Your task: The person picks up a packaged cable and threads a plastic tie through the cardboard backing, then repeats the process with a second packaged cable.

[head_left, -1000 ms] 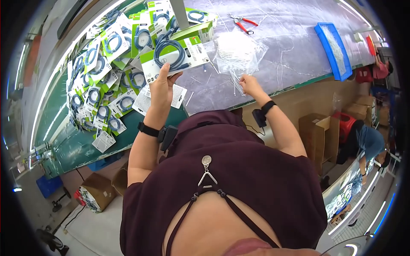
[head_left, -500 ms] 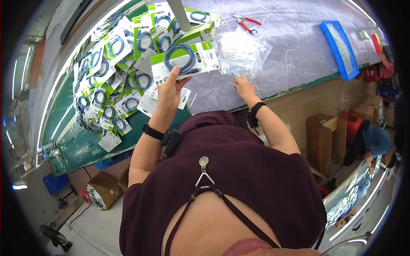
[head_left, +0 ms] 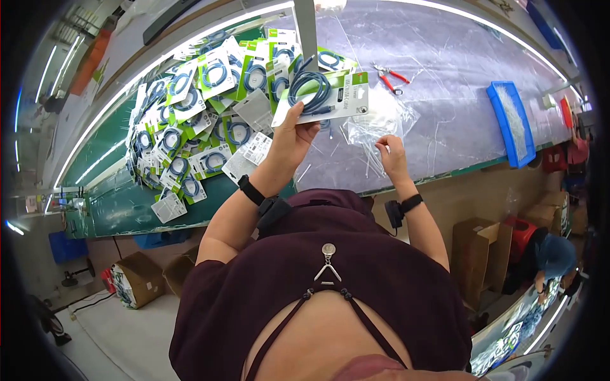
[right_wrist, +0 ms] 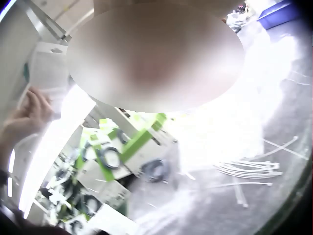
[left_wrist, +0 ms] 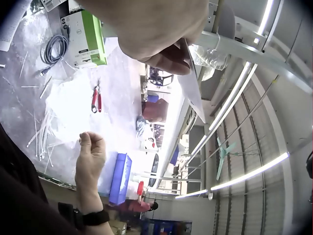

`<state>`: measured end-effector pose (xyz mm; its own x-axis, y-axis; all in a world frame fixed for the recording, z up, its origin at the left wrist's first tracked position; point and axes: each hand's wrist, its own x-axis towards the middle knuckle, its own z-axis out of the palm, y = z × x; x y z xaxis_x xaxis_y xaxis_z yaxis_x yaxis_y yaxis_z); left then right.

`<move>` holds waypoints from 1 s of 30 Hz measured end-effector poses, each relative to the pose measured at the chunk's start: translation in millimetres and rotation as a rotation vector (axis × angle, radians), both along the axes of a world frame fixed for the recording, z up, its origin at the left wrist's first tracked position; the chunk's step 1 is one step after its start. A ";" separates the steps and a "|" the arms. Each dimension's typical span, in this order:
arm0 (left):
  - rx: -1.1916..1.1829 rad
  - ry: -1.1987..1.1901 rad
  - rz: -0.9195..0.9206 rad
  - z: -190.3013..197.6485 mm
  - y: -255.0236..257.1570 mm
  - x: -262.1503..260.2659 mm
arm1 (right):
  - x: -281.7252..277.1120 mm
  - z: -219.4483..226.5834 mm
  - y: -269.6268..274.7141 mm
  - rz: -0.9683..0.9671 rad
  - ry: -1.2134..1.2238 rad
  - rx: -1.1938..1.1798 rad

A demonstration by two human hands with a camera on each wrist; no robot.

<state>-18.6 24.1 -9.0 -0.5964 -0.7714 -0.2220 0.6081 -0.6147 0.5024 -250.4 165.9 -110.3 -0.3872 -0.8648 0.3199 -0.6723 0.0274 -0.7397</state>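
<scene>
Holding a carded blue cable pack [head_left: 323, 96] above the desk [head_left: 445, 70], the left hand [head_left: 289, 143] pinches its lower edge, thumb on the card's front. Right hand [head_left: 392, 155] sits at the clear bag of white ties [head_left: 381, 120], fingers curled; what they pinch is too thin to make out. Right wrist view is mostly blocked by the blurred hand; loose ties [right_wrist: 249, 169] show beneath.
</scene>
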 end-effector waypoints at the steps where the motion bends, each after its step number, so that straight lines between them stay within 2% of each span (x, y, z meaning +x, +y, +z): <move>1: -0.010 0.010 0.007 5.1 0.3 -2.8 | 12.1 26.7 -5.4 0.004 -0.133 -0.066; 2: -0.033 -0.025 0.026 13.0 3.0 -5.5 | 23.0 53.2 -8.4 0.008 -0.267 -0.132; 3: -0.056 -0.059 0.045 21.9 5.5 -7.9 | 31.9 80.9 -9.7 0.014 -0.258 -0.142; 5: -0.087 -0.085 0.068 33.8 9.0 -10.2 | 49.8 134.9 -10.5 0.255 -0.136 -0.221; 6: -0.144 -0.108 0.088 37.7 11.1 -10.5 | 60.1 157.9 -10.5 0.259 -0.127 -0.226; 8: -0.256 -0.155 0.124 44.5 16.0 -11.5 | 78.8 193.5 -10.5 0.338 0.266 -0.444; 9: -0.258 -0.147 0.122 48.2 18.7 -12.7 | 83.5 203.9 -15.3 0.336 0.274 -0.445; 11: -0.276 -0.123 0.109 55.1 24.9 -14.4 | 86.9 220.2 -33.5 0.296 0.463 -0.481; 12: -0.287 -0.111 0.105 57.2 27.2 -14.6 | 86.6 224.2 -39.5 0.277 0.558 -0.500; 16: -0.272 -0.096 0.062 62.5 31.6 -9.9 | 77.2 215.3 -50.3 0.334 0.655 -0.448; 21: -0.279 -0.060 0.043 59.8 33.0 -6.4 | 75.6 209.0 -56.1 0.339 0.652 -0.429; 24: -0.353 -0.078 0.061 62.9 33.0 -5.0 | 79.2 214.7 -54.7 0.367 0.470 -0.394; 28: -0.310 -0.106 0.096 65.0 31.6 -6.7 | 86.1 226.3 -50.9 0.411 0.625 -0.381; 30: -0.318 -0.100 0.081 65.3 31.1 -6.0 | 79.4 221.7 -54.8 0.440 0.627 -0.374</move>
